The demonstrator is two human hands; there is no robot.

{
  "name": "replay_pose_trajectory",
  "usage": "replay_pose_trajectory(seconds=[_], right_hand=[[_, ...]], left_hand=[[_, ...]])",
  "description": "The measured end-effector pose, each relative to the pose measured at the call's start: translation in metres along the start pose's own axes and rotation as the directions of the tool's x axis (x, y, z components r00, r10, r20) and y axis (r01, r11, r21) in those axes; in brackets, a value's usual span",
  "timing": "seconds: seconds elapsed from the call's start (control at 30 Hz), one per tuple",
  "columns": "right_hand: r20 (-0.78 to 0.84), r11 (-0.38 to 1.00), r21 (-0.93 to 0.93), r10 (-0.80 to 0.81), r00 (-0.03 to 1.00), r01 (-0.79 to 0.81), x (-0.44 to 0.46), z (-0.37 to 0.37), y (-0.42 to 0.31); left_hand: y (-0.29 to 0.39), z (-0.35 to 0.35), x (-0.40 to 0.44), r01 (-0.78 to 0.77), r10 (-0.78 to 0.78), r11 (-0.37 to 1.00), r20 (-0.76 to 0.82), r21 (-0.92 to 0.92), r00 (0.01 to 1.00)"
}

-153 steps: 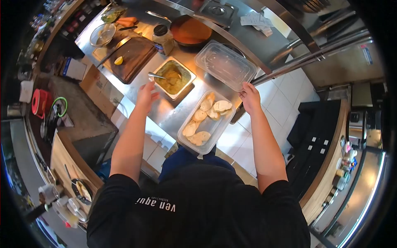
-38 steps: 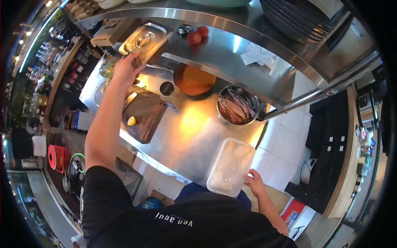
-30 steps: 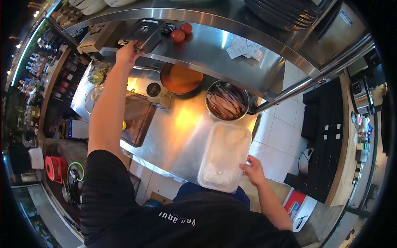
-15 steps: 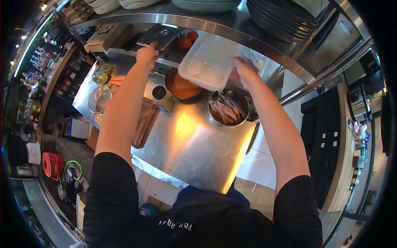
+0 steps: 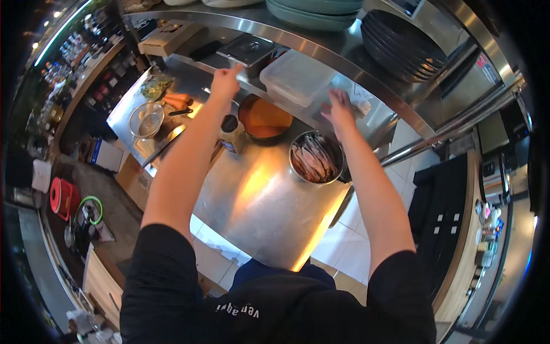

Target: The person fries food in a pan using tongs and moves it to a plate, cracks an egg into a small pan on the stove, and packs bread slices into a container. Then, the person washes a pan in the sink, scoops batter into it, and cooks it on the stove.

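My left hand (image 5: 226, 82) hangs above the back of the steel table, just left of a lidded metal pan (image 5: 247, 50); one finger sticks out and nothing shows in its grip. My right hand (image 5: 339, 112) is open, fingers apart, beside the right end of a translucent plastic container (image 5: 299, 75). This container sits level behind the table, under the shelf. Below my right hand stands a round metal bowl (image 5: 316, 157) full of dark, silvery strips that look like fish. A pan with an orange-brown inside (image 5: 264, 116) lies between my arms, next to a dark-lidded jar (image 5: 232, 135).
A steel shelf (image 5: 252, 27) crosses overhead, carrying black bowls (image 5: 401, 46) and green dishes (image 5: 315, 14). At the left lie carrots (image 5: 176, 100), leafy greens (image 5: 156, 87), a strainer (image 5: 146, 120) and a knife (image 5: 163, 146), the last partly behind my left forearm.
The plastic container has gone from tilted at my right hand to resting level at the back, partly covering the tomatoes. My right hand has let go; my left hand has come away from the lidded pan.
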State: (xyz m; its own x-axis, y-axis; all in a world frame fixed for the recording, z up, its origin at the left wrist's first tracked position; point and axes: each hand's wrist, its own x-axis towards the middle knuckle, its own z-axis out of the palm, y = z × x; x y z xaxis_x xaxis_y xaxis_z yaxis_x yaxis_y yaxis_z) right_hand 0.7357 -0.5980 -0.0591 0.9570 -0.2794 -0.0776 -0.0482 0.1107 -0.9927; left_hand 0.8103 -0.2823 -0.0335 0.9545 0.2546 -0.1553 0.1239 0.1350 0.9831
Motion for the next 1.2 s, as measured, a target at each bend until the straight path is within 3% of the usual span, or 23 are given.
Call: replay_pose_trajectory(seconds=[0.03, 0.07, 0.1, 0.13, 0.17, 0.2, 0.23, 0.27, 0.3, 0.33, 0.37, 0.4, 0.43, 0.47, 0.5, 0.53, 0.63, 0.77, 0.9, 0.97, 1.1, 1.17, 1.2], right_hand=[[0.086, 0.992, -0.095, -0.076, 0.993, 0.085, -0.035, -0.007, 0.0], [0.187, 0.968, -0.175, -0.144, 0.972, 0.177, -0.075, -0.018, 0.001], [0.342, 0.887, -0.264, -0.282, 0.896, 0.38, -0.107, -0.039, 0.017], [0.41, 0.808, -0.266, -0.399, 0.82, 0.526, -0.146, -0.05, 0.027], [0.519, 0.843, -0.32, -0.227, 0.824, 0.433, -0.178, -0.079, 0.047], [0.564, 0.851, -0.404, -0.057, 0.824, 0.335, -0.21, -0.109, 0.065], [0.569, 0.806, -0.516, 0.07, 0.82, 0.289, -0.239, -0.136, 0.078], [0.608, 0.723, -0.547, -0.002, 0.794, 0.421, -0.259, -0.175, 0.12], [0.658, 0.697, -0.591, 0.126, 0.742, 0.406, -0.273, -0.208, 0.149], [0.565, 0.526, -0.793, 0.448, 0.693, 0.306, -0.285, -0.239, 0.174], [0.659, 0.497, -0.747, 0.462, 0.594, 0.442, -0.291, -0.333, 0.281], [0.74, 0.477, -0.672, 0.466, 0.485, 0.566, -0.297, -0.42, 0.38], [0.689, 0.471, -0.709, 0.622, 0.372, 0.526, -0.289, -0.42, 0.366], [0.631, 0.452, -0.742, 0.72, 0.289, 0.495, -0.289, -0.409, 0.35], [0.602, 0.446, -0.751, 0.765, 0.228, 0.487, -0.285, -0.398, 0.342], [0.581, 0.441, -0.75, 0.795, 0.173, 0.493, -0.276, -0.38, 0.337], [0.599, 0.488, -0.697, 0.799, 0.052, 0.526, -0.253, -0.297, 0.337], [0.636, 0.566, -0.584, 0.764, -0.106, 0.582, -0.28, -0.173, 0.322], [0.596, 0.617, -0.46, 0.748, -0.293, 0.639, -0.354, -0.086, 0.318], [0.54, 0.632, -0.393, 0.747, -0.388, 0.668, -0.397, -0.062, 0.32], [0.398, 0.7, -0.234, 0.702, -0.59, 0.675, -0.478, -0.038, 0.326], [0.347, 0.795, -0.107, 0.593, -0.727, 0.597, -0.511, -0.023, 0.326], [0.328, 0.827, -0.07, 0.547, -0.77, 0.558, -0.526, -0.014, 0.325]], left_hand=[[-0.034, -0.017, -0.007, -0.222, 0.226, 0.958, -0.001, 0.183, 0.974], [-0.015, -0.026, -0.089, -0.289, 0.295, 0.929, 0.007, 0.23, 0.955], [-0.045, -0.043, -0.126, -0.503, 0.506, 0.854, 0.017, 0.134, 0.863], [-0.077, -0.067, -0.168, -0.525, 0.521, 0.835, 0.071, 0.165, 0.851], [-0.108, -0.09, -0.215, -0.6, 0.614, 0.722, 0.082, 0.343, 0.785], [-0.134, -0.114, -0.278, -0.484, 0.497, 0.675, 0.142, 0.557, 0.856], [-0.16, -0.131, -0.335, -0.332, 0.324, 0.731, 0.125, 0.596, 0.938], [-0.186, -0.147, -0.4, -0.143, 0.135, 0.771, 0.06, 0.621, 0.989], [-0.216, -0.163, -0.462, 0.061, -0.075, 0.715, -0.01, 0.697, 0.997], [-0.257, -0.18, -0.526, 0.241, -0.283, 0.571, -0.088, 0.785, 0.955], [-0.296, -0.188, -0.592, 0.517, -0.494, 0.424, -0.289, 0.743, 0.82], [-0.326, -0.186, -0.652, 0.728, -0.669, 0.241, -0.433, 0.642, 0.604], [-0.351, -0.179, -0.7, 0.809, -0.672, 0.244, -0.508, 0.534, 0.539], [-0.373, -0.17, -0.745, 0.915, -0.853, 0.371, -0.33, 0.16, 0.404], [-0.382, -0.157, -0.785, 0.894, -0.924, 0.38, -0.068, -0.236, 0.375], [-0.373, -0.141, -0.806, 0.89, -0.915, 0.393, -0.192, -0.231, 0.354], [-0.292, -0.114, -0.838, 0.879, -0.961, 0.268, -0.172, -0.395, 0.216], [-0.374, -0.097, -0.914, 0.894, -0.898, 0.383, -0.32, -0.234, 0.301], [-0.399, -0.067, -0.979, 0.855, -0.893, 0.375, -0.385, -0.358, 0.231], [-0.407, -0.053, -1.008, 0.757, -0.913, 0.344, -0.385, -0.556, 0.132], [-0.406, -0.051, -1.059, 0.699, -0.846, 0.475, -0.495, -0.535, 0.197], [-0.397, -0.057, -1.081, 0.673, -0.868, 0.461, -0.453, -0.578, 0.205], [-0.389, -0.058, -1.09, 0.691, -0.804, 0.517, -0.563, -0.506, 0.19]])
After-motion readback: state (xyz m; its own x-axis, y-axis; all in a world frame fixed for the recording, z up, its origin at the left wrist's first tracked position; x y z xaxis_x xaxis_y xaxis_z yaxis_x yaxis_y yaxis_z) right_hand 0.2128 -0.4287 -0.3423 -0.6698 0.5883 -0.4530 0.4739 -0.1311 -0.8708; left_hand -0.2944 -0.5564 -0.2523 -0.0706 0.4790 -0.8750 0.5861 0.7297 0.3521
